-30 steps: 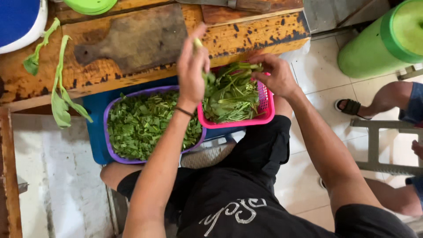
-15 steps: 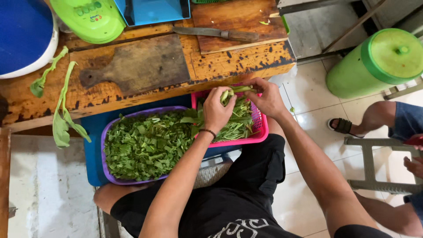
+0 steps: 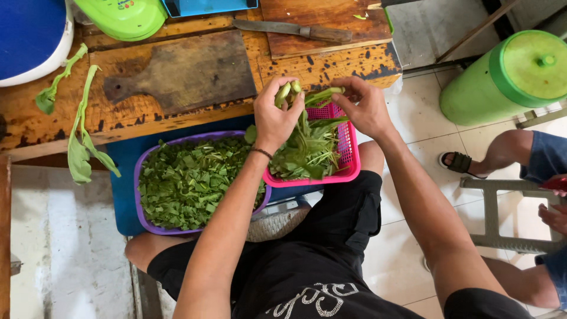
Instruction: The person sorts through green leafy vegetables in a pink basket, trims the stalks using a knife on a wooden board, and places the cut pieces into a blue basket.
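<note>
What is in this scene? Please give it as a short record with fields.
left hand: holds green vegetable stalks above the pink basket
right hand: grips the other end of the stalks
pink basket: whole leafy greens inside, resting on the lap
purple basket: full of chopped green leaves
wooden table: carries a dark cutting board, a knife and loose leaves
floor, right: green lidded container; another person's sandalled foot

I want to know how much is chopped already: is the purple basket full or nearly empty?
Nearly full. The purple basket holds cut green leaves that cover its bottom and reach close to its rim.
</note>
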